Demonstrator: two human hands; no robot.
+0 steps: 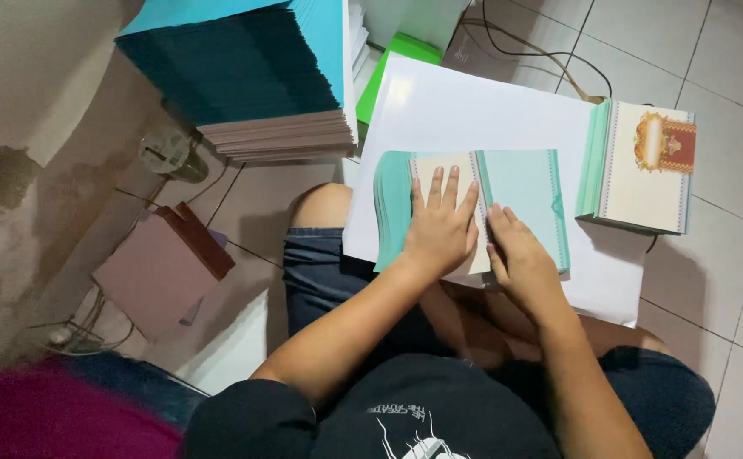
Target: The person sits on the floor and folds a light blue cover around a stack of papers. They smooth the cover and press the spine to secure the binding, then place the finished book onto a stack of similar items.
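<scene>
— What's the room like from the head camera?

— I see a pale tiled floor (728, 280) with a stained wall on the left. The person sits on the floor with a large white sheet (473, 110) across the knees as a work surface.

— And the hands?

— The left hand (441, 223) lies flat, fingers spread, pressing on the cream middle of a teal-edged cover (516, 191) that rests on the white sheet. The right hand (520, 255) is just beside it, fingers bent down on the cover near the centre strip. Neither hand grips anything; both press.

— How far along does it look?

— I judge it well short of the end. To the right, on the far edge of the sheet, a small stack of finished books (643, 170) with a red and gold emblem sits upright in a neat pile. On the far left stands a much taller stack of teal sheets (244, 68) over a layer of brownish boards (286, 136), which I take for stock left to use. A green sheet (393, 59) shows behind it.

— Anything else?

— A brown folder (163, 263) lies on the floor at the left, and a cable (524, 51) runs along the far tiles.
</scene>
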